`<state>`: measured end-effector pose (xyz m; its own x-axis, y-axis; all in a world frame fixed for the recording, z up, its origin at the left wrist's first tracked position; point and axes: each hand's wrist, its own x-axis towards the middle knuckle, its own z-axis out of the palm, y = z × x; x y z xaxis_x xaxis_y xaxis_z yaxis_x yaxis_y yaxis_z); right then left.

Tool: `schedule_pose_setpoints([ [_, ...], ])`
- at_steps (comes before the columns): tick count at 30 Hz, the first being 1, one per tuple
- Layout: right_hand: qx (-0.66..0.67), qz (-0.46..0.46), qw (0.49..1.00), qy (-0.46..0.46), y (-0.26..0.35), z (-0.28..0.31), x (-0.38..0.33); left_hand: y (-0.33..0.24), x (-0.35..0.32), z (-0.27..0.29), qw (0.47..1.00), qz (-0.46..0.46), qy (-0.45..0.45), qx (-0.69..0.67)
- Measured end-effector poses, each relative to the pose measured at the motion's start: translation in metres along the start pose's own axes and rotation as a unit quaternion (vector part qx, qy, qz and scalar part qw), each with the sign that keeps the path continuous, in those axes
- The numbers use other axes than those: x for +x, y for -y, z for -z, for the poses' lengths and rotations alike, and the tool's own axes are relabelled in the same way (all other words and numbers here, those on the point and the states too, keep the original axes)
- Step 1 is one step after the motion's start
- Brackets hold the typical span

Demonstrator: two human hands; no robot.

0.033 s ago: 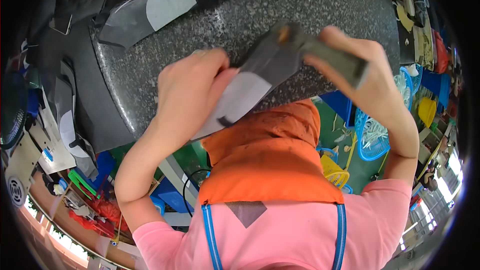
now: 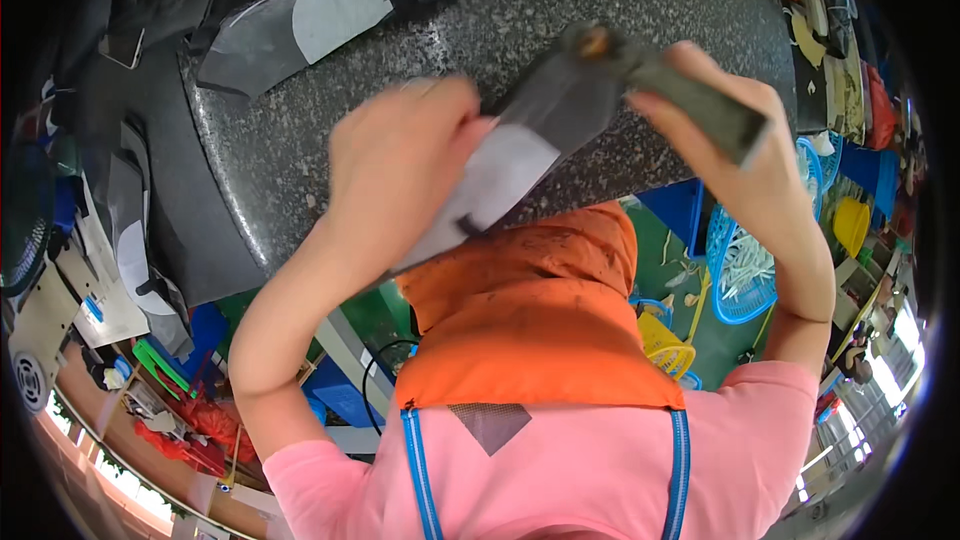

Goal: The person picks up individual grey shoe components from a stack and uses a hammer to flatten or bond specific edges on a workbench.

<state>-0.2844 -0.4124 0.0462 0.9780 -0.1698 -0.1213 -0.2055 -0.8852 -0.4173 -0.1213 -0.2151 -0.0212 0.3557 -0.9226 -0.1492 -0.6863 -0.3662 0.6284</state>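
Observation:
A dark grey sheet piece (image 2: 570,105) with a light grey patch lies slantwise across the near edge of the speckled stone worktop (image 2: 690,15). My left hand (image 2: 405,155), slightly blurred, is closed on the piece's left side, thumb along the patch. In my right hand (image 2: 745,135) is what looks like a hammer (image 2: 700,100), its grey head square-ended and orange-brown at the far end. That far end is over the piece's upper tip; whether they touch I cannot tell. The hammer's handle is mostly hidden by my hand.
Similar grey pieces with pale patches (image 2: 345,0) lie at the far left of the worktop, others (image 2: 135,245) hang at its left side. Blue baskets (image 2: 740,275) holding pale strips stand below on the right, near a yellow basket (image 2: 665,345). An orange apron (image 2: 540,340) covers my lap.
Both hands have shifted a little to the right, and the piece has moved right and slightly up with them. The hammer's head has moved right and up too.

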Motion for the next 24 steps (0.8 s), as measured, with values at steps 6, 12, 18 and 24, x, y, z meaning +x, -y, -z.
schedule_pose_setpoints([
  [6, 0.008, -0.116, 0.993, -0.008, -0.018, -0.021, -0.018, -0.009, 0.033, -0.002, 0.995, -0.051, -0.059, -0.054],
  [12, 0.102, -0.090, 0.991, -0.014, -0.029, -0.017, -0.016, 0.000, 0.020, -0.022, 0.959, -0.237, -0.149, 0.051],
  [18, 0.070, -0.049, 0.994, 0.072, -0.019, -0.008, 0.003, -0.011, 0.025, -0.019, 0.920, -0.297, -0.123, 0.223],
  [24, -0.014, -0.012, 0.999, 0.035, -0.022, -0.026, -0.002, -0.008, 0.024, -0.009, 0.968, -0.191, -0.104, 0.123],
])
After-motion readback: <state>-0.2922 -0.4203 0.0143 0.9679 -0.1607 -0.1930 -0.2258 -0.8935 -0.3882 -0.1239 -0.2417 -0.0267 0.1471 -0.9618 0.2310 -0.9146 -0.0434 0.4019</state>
